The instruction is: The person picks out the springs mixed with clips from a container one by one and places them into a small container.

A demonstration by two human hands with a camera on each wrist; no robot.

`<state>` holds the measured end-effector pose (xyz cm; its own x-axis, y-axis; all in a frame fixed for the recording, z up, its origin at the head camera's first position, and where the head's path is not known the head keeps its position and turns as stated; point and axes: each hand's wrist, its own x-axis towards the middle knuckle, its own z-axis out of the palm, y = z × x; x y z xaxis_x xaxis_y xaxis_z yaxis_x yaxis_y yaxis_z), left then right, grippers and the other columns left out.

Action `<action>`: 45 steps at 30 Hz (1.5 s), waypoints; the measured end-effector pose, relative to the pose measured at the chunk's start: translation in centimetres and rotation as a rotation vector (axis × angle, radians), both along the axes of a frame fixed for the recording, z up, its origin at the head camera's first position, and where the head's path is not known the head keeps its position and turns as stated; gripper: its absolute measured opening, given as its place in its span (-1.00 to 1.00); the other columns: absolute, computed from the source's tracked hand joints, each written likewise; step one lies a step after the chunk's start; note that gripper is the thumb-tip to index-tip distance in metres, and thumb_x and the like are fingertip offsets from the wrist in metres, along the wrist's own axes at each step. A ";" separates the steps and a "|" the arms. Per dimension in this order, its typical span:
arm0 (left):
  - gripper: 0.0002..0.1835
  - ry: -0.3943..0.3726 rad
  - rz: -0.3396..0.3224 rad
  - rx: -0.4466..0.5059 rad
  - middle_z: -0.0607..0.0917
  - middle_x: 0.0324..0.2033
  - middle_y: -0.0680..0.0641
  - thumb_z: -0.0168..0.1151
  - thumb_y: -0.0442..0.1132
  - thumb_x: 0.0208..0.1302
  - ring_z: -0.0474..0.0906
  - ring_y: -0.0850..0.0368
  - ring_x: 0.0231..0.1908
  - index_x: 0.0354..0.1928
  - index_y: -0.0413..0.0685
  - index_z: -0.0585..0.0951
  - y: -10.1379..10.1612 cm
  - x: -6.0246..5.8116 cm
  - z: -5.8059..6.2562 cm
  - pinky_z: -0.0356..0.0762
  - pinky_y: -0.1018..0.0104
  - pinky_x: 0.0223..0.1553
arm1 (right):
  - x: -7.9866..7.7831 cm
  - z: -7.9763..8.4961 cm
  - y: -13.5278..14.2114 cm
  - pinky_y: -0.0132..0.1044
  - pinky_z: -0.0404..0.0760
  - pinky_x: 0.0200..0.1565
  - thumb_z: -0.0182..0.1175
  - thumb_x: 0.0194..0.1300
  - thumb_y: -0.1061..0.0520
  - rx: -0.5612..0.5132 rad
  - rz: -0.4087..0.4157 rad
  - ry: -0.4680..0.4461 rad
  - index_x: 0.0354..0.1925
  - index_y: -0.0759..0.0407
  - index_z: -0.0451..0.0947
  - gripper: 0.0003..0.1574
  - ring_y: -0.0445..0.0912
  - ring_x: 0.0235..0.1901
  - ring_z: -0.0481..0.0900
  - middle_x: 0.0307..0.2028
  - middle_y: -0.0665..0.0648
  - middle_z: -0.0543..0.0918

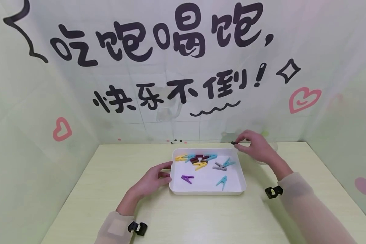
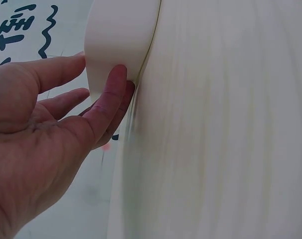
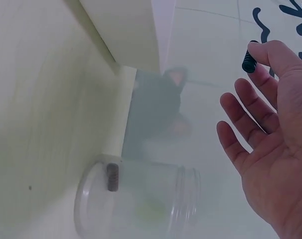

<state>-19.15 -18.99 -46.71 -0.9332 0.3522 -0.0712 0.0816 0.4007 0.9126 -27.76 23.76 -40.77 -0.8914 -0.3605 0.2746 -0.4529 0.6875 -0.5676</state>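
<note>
Between thumb and index finger, my right hand [image 1: 257,148] pinches a small black ribbed cylinder [image 3: 249,60], held above the back right corner of a white tray [image 1: 207,193]. The other fingers of that hand are spread. My left hand [image 1: 150,179] touches the tray's left side, its fingertips against the outer wall in the left wrist view. Inside the tray lie yellow clothespins [image 1: 200,165], blue clothespins [image 1: 222,182], a purple clothespin [image 1: 187,179] and a grey clothespin [image 1: 220,166]. Several dark brown ribbed cylinders [image 1: 194,160] are clustered near its back.
A clear jar [image 3: 158,196] stands on the table right of the tray, partly hidden behind the right hand in the head view. One brown ribbed cylinder [image 3: 112,177] lies inside it. Printed curtains [image 1: 158,74] enclose the pale wooden table [image 1: 109,189] at the back and sides.
</note>
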 end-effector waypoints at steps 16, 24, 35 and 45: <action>-0.31 -0.003 0.011 -0.013 0.48 0.42 -0.28 0.26 -0.45 0.49 0.60 -0.15 0.22 0.59 -0.27 0.31 0.2 0.2 0.1 0.67 0.14 0.17 | 0.4 0.6 3.8 0.10 0.60 0.08 0.44 0.36 0.21 -0.042 -0.070 0.112 -0.20 0.17 0.76 -0.94 0.06 -0.09 0.62 -0.15 0.11 0.71; -0.31 0.000 0.010 -0.014 0.49 0.41 -0.28 0.26 -0.46 0.49 0.60 -0.15 0.21 0.59 -0.26 0.31 0.2 0.3 0.3 0.67 0.14 0.17 | 0.8 0.7 5.6 0.11 0.58 0.11 0.44 0.37 0.22 -0.045 -0.109 0.128 -0.20 0.17 0.75 -0.94 0.07 -0.04 0.63 -0.11 0.12 0.70; -0.31 -0.002 0.001 -0.010 0.47 0.42 -0.29 0.27 -0.44 0.49 0.60 -0.16 0.21 0.59 -0.27 0.30 0.1 0.2 0.3 0.67 0.13 0.19 | 1.1 0.0 7.8 0.02 0.56 -0.11 0.45 0.35 0.22 -0.017 -0.156 0.156 -0.21 0.18 0.76 -0.94 0.13 -0.02 0.61 -0.08 0.17 0.67; -0.31 0.001 0.005 -0.017 0.49 0.42 -0.28 0.28 -0.44 0.49 0.60 -0.16 0.22 0.59 -0.25 0.32 0.0 0.1 0.2 0.66 0.10 0.20 | 1.0 -1.2 9.1 0.18 0.53 -0.02 0.43 0.35 0.21 0.015 -0.176 0.142 -0.22 0.26 0.74 -0.89 0.28 0.01 0.57 -0.06 0.29 0.63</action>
<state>-19.02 -18.94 -46.52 -0.9352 0.3458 -0.0765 0.0801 0.4168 0.9055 -26.81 32.82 -41.96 -0.8937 -0.2081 0.3975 -0.4000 0.7708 -0.4959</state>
